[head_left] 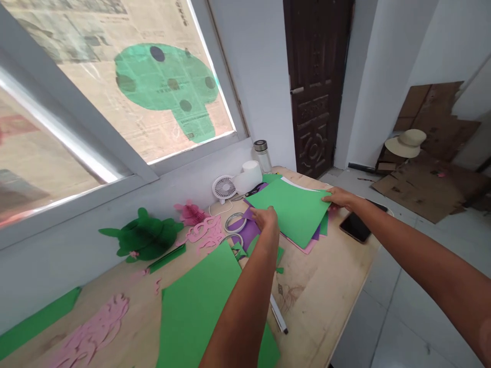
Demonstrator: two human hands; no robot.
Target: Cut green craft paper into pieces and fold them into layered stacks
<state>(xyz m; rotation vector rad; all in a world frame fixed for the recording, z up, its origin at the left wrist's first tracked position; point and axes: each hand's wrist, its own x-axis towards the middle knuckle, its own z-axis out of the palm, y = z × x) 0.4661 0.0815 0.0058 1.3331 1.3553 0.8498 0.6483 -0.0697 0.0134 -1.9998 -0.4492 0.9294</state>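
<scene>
Right hand (338, 198) pinches a corner of the green sheet (293, 207), atop papers (324, 225) near the table's (322, 291) far edge. Left hand (265, 219) at sheet's left side, grip unclear. Phone (356, 227) near right edge.

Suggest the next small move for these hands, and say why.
Probably lift the top green sheet slightly by its right corner: the right hand pinches that corner, the left hand is by the opposite edge, and pink paper peeks out underneath.
</scene>
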